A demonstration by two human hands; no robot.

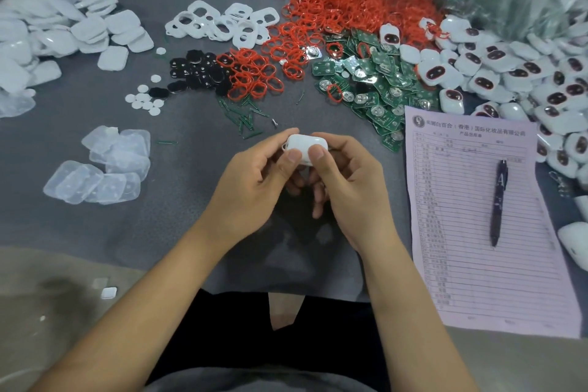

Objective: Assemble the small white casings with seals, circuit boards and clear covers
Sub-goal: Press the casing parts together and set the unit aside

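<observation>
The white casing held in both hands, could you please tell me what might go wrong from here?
1. The white casing is pinched between both thumbs above the table; uneven pressure could let it slip from the left hand and right hand.
2. A dropped casing might land among the green circuit boards or red seals and scatter them.

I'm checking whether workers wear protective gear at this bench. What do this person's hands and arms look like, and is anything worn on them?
The left hand and right hand are bare: no gloves, rings, watch or wristband show. Both forearms are uncovered as far as the bottom of the picture, with no sleeve in view. Fingernails are short and unpainted.
</observation>
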